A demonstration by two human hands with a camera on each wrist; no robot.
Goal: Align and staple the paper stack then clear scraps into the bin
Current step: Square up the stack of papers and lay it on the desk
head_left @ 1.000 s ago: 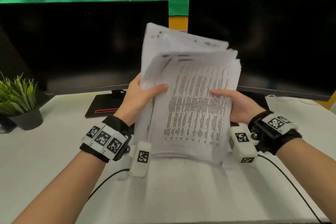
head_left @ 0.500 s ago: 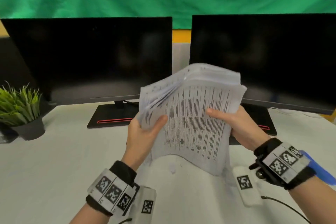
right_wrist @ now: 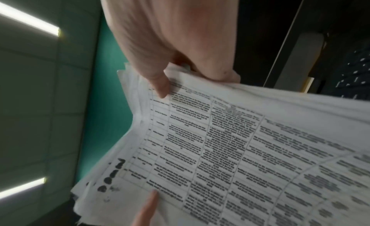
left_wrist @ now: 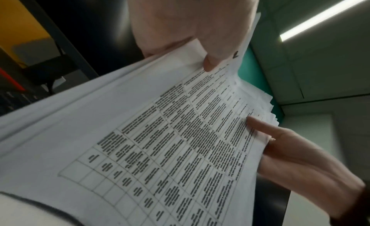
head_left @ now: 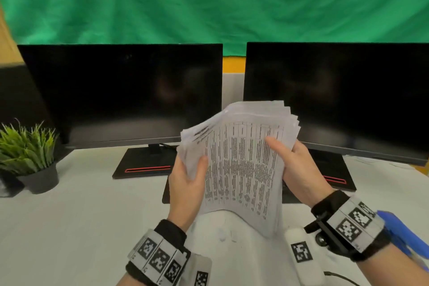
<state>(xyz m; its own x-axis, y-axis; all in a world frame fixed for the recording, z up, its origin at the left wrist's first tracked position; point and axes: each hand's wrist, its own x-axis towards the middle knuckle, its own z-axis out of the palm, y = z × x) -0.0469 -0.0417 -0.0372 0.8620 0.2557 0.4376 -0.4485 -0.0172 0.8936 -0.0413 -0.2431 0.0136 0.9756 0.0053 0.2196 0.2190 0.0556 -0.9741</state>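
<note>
White tabletop under a green backdrop: above its middle the paper stack stands upright, sheets fanned unevenly at the top. Left hand grips its left edge, thumb on the printed front; right hand grips the right edge likewise. Behind stand two dark monitors; a potted plant sits at the left edge.

Two dark monitors and a potted plant stand before a green backdrop.
</note>
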